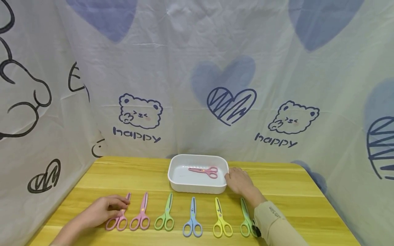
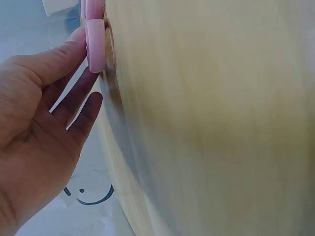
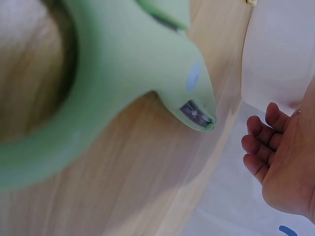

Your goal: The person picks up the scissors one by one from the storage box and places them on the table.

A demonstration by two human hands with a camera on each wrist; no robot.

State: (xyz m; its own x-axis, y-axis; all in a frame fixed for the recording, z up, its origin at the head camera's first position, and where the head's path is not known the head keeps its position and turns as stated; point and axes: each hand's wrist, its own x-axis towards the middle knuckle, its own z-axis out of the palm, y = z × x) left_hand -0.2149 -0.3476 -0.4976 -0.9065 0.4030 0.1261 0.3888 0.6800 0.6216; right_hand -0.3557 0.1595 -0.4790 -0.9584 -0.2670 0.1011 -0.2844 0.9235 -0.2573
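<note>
At the left end of a row, a pair of pink scissors (image 1: 121,218) lies under my left hand (image 1: 103,210). Thumb and fingers pinch it; in the left wrist view the thumb presses its pink handle (image 2: 96,46). My right hand (image 1: 240,181) is at the right end of a white tray (image 1: 195,188), gripping its rim with curled fingers; the right wrist view shows the fingers bent beside the tray wall (image 3: 275,54), thumb hidden. Inside the tray lies another pair of pink scissors (image 1: 204,171), handles to the right.
Along the row lie more pink scissors (image 1: 141,215), green scissors (image 1: 166,215), blue scissors (image 1: 193,218) and yellow scissors (image 1: 220,218). Another green pair (image 1: 245,218) is partly under the right forearm. A printed cloth (image 1: 184,130) hangs behind the wooden table (image 1: 295,194).
</note>
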